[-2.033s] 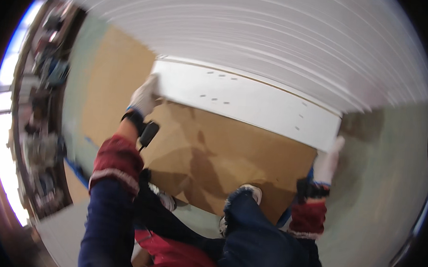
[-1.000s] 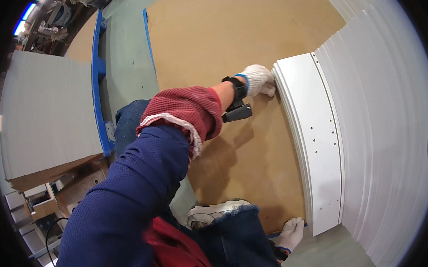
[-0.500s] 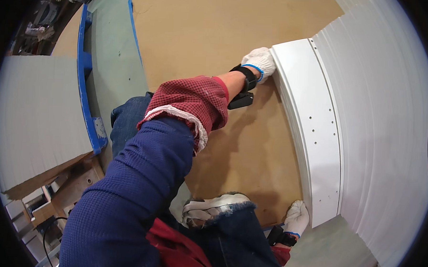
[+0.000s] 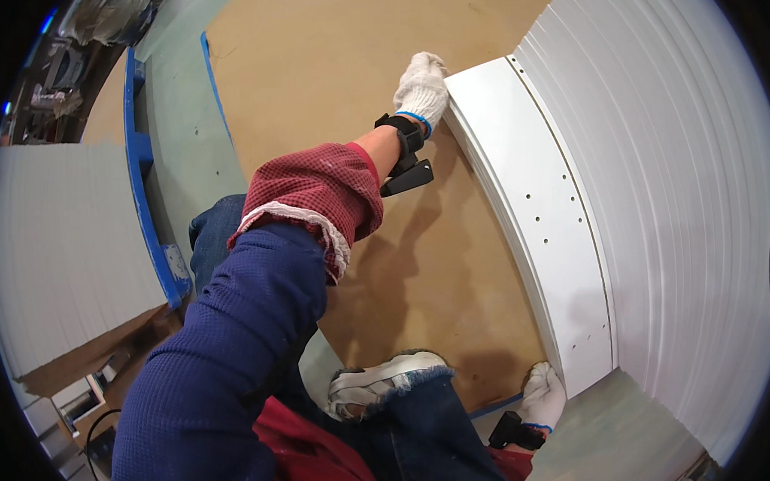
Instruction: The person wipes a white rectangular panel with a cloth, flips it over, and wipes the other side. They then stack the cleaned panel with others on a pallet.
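A long white panel (image 4: 545, 213) with small drilled holes lies at my right, against a tall bank of white boards. Layered lines along its left side suggest several panels stacked together, though I cannot count them. My left hand (image 4: 422, 87), in a white knitted glove, is closed at the far left corner of the panel; its fingertips are partly hidden. At the near end, my gloved right hand (image 4: 543, 394) grips the lower corner with bent fingers. Both wrists carry black straps with small dark devices.
A brown sheet (image 4: 358, 76) covers the surface below me. The tall white board stack (image 4: 662, 184) borders the right. On the left stand another white stack (image 4: 67, 244) and a blue pallet frame (image 4: 143, 178). My shoe (image 4: 387, 378) rests on the brown sheet's near edge.
The panel and my left hand appear farther left and higher in the picture, partly because the view turned. My right hand stays at the near corner.
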A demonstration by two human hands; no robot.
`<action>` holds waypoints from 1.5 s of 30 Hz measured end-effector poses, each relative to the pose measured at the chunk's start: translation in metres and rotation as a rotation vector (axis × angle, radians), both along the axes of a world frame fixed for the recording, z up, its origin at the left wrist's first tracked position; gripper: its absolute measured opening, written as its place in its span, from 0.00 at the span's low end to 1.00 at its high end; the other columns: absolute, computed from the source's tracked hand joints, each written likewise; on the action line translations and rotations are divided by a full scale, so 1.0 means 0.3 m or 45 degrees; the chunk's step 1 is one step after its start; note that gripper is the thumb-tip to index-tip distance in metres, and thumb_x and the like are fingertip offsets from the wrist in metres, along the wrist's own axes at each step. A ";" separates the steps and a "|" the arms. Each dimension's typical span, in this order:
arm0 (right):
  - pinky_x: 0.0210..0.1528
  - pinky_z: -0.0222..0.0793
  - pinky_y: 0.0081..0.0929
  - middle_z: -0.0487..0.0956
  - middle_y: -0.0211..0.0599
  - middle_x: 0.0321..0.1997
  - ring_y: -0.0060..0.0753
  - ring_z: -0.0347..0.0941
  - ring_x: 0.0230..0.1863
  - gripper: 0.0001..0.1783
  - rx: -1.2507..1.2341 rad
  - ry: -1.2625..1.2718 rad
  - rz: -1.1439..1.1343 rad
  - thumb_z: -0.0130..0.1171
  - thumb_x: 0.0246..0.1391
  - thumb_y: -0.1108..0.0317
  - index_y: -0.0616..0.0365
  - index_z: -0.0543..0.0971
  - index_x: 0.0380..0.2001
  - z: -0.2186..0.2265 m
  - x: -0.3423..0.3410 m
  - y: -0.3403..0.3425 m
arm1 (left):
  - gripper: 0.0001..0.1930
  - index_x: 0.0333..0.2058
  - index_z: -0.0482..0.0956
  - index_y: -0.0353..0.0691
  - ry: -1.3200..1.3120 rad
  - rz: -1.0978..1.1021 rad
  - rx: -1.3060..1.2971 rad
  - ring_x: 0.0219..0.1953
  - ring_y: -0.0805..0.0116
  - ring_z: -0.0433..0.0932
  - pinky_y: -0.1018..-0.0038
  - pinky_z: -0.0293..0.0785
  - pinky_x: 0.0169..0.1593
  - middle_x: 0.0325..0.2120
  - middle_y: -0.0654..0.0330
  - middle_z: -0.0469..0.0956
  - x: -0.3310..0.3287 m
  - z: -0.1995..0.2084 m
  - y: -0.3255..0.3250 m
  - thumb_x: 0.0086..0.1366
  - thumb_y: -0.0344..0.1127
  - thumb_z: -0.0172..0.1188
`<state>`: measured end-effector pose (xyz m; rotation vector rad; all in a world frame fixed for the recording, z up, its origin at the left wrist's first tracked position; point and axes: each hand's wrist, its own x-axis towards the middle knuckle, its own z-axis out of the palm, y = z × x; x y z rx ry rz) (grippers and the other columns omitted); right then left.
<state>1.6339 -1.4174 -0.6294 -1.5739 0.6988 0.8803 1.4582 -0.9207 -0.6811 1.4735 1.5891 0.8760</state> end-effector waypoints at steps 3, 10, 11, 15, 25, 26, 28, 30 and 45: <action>0.25 0.62 0.14 0.68 0.30 0.26 0.21 0.62 0.24 0.06 0.050 -0.001 0.061 0.49 0.62 0.70 0.61 0.70 0.33 0.015 -0.008 0.023 | 0.13 0.43 0.74 0.41 -0.020 -0.009 0.179 0.45 0.50 0.76 0.62 0.72 0.49 0.40 0.49 0.77 -0.026 -0.066 0.016 0.66 0.39 0.45; 0.22 0.52 0.15 0.57 0.24 0.23 0.19 0.53 0.22 0.08 0.368 0.154 0.150 0.47 0.62 0.70 0.58 0.66 0.28 0.032 -0.021 -0.043 | 0.16 0.48 0.71 0.39 0.570 -0.368 0.565 0.50 0.49 0.72 0.62 0.70 0.53 0.47 0.46 0.71 -0.093 -0.119 0.020 0.68 0.37 0.40; 0.22 0.54 0.15 0.59 0.25 0.23 0.19 0.55 0.22 0.07 0.397 0.150 0.164 0.47 0.62 0.70 0.59 0.67 0.29 0.037 -0.025 -0.044 | 0.16 0.48 0.71 0.40 0.640 -0.419 0.547 0.50 0.49 0.72 0.62 0.69 0.53 0.48 0.47 0.70 -0.102 -0.105 0.015 0.68 0.38 0.39; 0.25 0.62 0.15 0.67 0.28 0.26 0.21 0.64 0.26 0.05 0.101 -0.041 0.139 0.47 0.61 0.71 0.62 0.70 0.34 0.101 -0.041 0.075 | 0.18 0.46 0.73 0.43 0.490 -0.197 0.536 0.48 0.47 0.74 0.59 0.70 0.49 0.45 0.45 0.74 -0.058 -0.207 0.044 0.68 0.47 0.42; 0.24 0.61 0.14 0.69 0.32 0.29 0.22 0.65 0.27 0.10 0.400 0.149 0.205 0.48 0.63 0.66 0.64 0.70 0.39 0.034 0.021 -0.076 | 0.22 0.46 0.72 0.35 -0.160 -0.357 -0.125 0.49 0.46 0.72 0.60 0.69 0.52 0.45 0.44 0.74 -0.054 -0.030 0.031 0.69 0.48 0.40; 0.25 0.63 0.15 0.70 0.34 0.31 0.22 0.66 0.28 0.14 0.325 0.106 0.230 0.48 0.64 0.63 0.65 0.69 0.41 0.042 0.014 -0.108 | 0.26 0.48 0.71 0.34 -0.385 -0.263 -0.536 0.49 0.46 0.72 0.56 0.70 0.51 0.47 0.44 0.73 -0.063 0.030 0.054 0.69 0.53 0.41; 0.28 0.65 0.16 0.71 0.38 0.35 0.24 0.68 0.30 0.20 0.172 0.021 0.268 0.46 0.65 0.59 0.69 0.68 0.45 0.058 -0.005 -0.172 | 0.32 0.52 0.68 0.30 -0.681 -0.204 -1.002 0.51 0.45 0.72 0.54 0.70 0.52 0.50 0.41 0.71 -0.071 0.146 0.052 0.67 0.58 0.44; 0.36 0.70 0.19 0.71 0.46 0.45 0.31 0.71 0.40 0.29 0.161 -0.091 -0.023 0.45 0.65 0.54 0.74 0.61 0.53 0.061 -0.036 -0.212 | 0.37 0.53 0.66 0.27 -0.581 -0.413 -1.181 0.52 0.43 0.72 0.53 0.66 0.58 0.52 0.36 0.69 -0.095 0.220 0.050 0.66 0.61 0.46; 0.57 0.66 0.32 0.60 0.46 0.64 0.38 0.60 0.60 0.47 -0.316 -0.976 0.825 0.69 0.41 0.71 0.63 0.54 0.63 0.137 0.063 0.040 | 0.33 0.60 0.62 0.36 0.174 -1.302 0.056 0.57 0.60 0.70 0.65 0.72 0.57 0.56 0.51 0.69 -0.143 0.064 0.130 0.58 0.32 0.64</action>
